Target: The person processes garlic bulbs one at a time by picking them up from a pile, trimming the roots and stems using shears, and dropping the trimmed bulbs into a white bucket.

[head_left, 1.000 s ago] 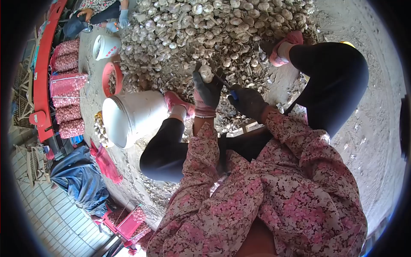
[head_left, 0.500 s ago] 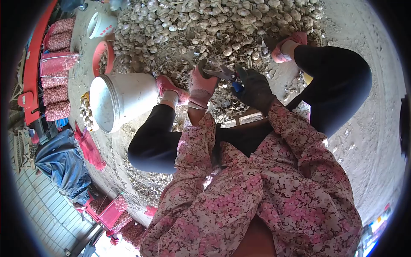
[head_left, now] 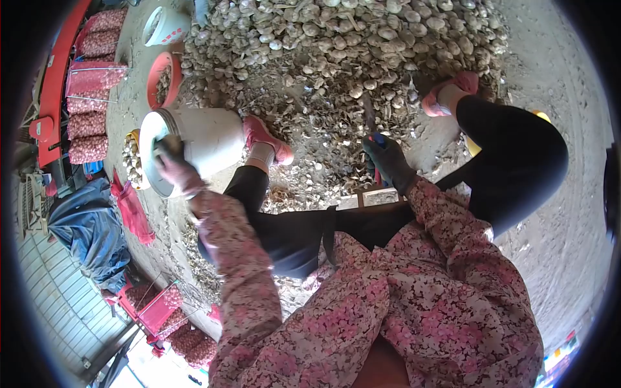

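My left hand [head_left: 176,167], in a pink glove with dark fingers, reaches over the mouth of the white bucket [head_left: 210,139]; motion blurs its fingers, and I cannot make out whether anything is in them. In a dark glove, my right hand [head_left: 389,160] is closed around the blue-handled cutting tool [head_left: 381,138], above the litter of garlic skins between my legs. Most of the tool is hidden by the glove or blurred. Beyond my feet lies a large heap of garlic bulbs [head_left: 388,32].
A red-rimmed tub [head_left: 169,97], a second white bucket [head_left: 169,27] and a yellow container of garlic [head_left: 132,161] stand at the left. Farther left are filled net bags [head_left: 87,123], a red metal frame [head_left: 48,129] and a blue tarp [head_left: 94,226].
My left hand has moved away from the tool and my right hand, leftward to the bucket mouth. The right hand has lowered slightly toward my body, still with the tool. The view has shifted slightly.
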`<state>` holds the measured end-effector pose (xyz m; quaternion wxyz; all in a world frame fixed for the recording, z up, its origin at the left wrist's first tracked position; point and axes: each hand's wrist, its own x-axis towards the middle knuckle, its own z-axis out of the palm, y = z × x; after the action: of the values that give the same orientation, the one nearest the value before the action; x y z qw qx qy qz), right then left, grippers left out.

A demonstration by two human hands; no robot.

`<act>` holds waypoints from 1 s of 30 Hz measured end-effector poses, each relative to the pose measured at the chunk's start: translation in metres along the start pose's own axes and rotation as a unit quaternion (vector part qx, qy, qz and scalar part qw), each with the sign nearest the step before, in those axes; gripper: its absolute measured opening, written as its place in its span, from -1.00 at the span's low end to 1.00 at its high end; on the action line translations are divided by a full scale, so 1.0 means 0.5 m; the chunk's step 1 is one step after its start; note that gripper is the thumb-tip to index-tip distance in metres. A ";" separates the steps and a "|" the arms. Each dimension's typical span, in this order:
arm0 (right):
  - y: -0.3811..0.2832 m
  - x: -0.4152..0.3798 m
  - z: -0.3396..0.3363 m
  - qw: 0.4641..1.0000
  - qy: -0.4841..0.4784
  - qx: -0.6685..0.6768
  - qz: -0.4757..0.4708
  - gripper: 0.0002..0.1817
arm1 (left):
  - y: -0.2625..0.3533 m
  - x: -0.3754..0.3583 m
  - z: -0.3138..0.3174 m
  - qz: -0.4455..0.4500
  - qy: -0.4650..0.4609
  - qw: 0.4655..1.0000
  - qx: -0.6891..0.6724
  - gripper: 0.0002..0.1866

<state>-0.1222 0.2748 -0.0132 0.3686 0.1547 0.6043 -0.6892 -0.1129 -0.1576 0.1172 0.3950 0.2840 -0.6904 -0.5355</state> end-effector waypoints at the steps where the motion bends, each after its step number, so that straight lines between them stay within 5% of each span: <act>1: -0.010 0.004 0.006 0.991 0.002 0.114 0.066 -0.77 | -0.010 0.079 -0.061 0.080 0.019 0.995 0.055 -0.22; 2: -0.007 0.017 0.010 0.991 0.010 0.127 0.045 -0.79 | -0.012 0.137 -0.105 0.071 0.101 0.941 0.314 -0.16; 3: -0.009 0.024 0.011 0.990 0.006 0.132 0.049 -0.79 | 0.016 0.154 -0.106 0.058 0.175 0.816 0.548 -0.11; 4: -0.012 0.031 0.010 0.990 0.002 0.133 0.041 -0.78 | 0.028 0.157 -0.103 0.075 0.181 0.815 0.545 -0.06; 5: -0.013 0.038 0.006 0.990 0.000 0.135 0.034 -0.78 | 0.023 0.155 -0.086 0.259 0.201 0.745 0.581 -0.14; 7: -0.008 0.052 -0.001 0.989 -0.011 0.140 0.044 -0.72 | 0.022 0.132 0.016 0.381 0.050 0.780 0.493 -0.28; 9: -0.022 0.049 0.000 0.982 0.006 0.177 0.069 -0.69 | -0.027 0.084 0.157 0.145 -0.195 0.881 0.405 -0.39; 10: -0.022 0.053 -0.001 0.978 0.002 0.194 0.080 -0.66 | -0.089 0.061 0.218 -0.028 -0.205 0.848 0.488 -0.47; 12: -0.026 0.063 -0.009 0.977 -0.009 0.193 0.092 -0.66 | -0.354 0.048 0.315 -0.091 -0.291 0.909 0.285 -0.58; 13: -0.026 0.063 -0.014 0.975 -0.022 0.193 0.105 -0.65 | -0.351 -0.013 0.403 -0.242 -0.310 0.895 0.212 -0.54; 14: -0.028 0.063 -0.013 0.980 -0.012 0.175 0.095 -0.66 | -0.322 -0.075 0.480 -0.292 -0.304 0.891 0.168 -0.53; 16: -0.024 0.072 -0.018 0.993 0.005 0.100 0.067 -0.73 | -0.554 -0.081 0.567 -0.232 -0.350 0.870 0.259 -0.42; 17: -0.010 0.080 -0.022 0.997 0.012 0.064 0.034 -0.74 | -0.548 -0.114 0.609 -0.235 -0.353 0.869 0.256 -0.42; 19: 0.000 0.086 -0.030 0.996 0.020 0.076 0.030 -0.75 | -0.504 -0.182 0.695 -0.136 -0.248 0.731 0.621 -0.21; 23: -0.015 0.085 -0.040 0.997 0.053 0.061 0.020 -0.78 | -0.525 -0.170 0.695 -0.195 -0.252 0.736 0.597 -0.11; 25: -0.014 0.088 -0.054 0.996 0.033 0.077 0.039 -0.72 | -0.493 -0.150 0.652 -0.203 -0.347 0.822 0.403 -0.25; 26: -0.002 0.094 -0.057 0.999 0.046 0.009 0.000 -0.66 | -0.451 -0.167 0.637 -0.391 -0.318 0.846 0.176 -0.55; 27: 0.006 0.098 -0.055 0.996 0.060 -0.058 -0.039 -0.59 | -0.435 -0.186 0.606 -0.386 -0.320 0.846 0.179 -0.55; 28: -0.003 0.094 -0.051 0.985 0.098 -0.132 -0.059 -0.42 | -0.427 -0.203 0.570 -0.455 -0.319 0.828 -0.074 -0.68; 29: -0.013 0.088 -0.047 0.985 0.097 -0.128 -0.060 -0.42 | -0.413 -0.222 0.535 -0.493 -0.295 0.752 -0.323 -0.81; 30: -0.023 0.083 -0.043 0.968 0.125 -0.180 -0.122 -0.38 | -0.372 -0.247 0.514 -0.490 -0.297 0.754 -0.321 -0.81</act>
<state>-0.1633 0.2817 -0.0368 0.2257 0.0959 0.7737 -0.5841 -0.2719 0.0262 -0.1215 -0.0787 0.2671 -0.3267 -0.9032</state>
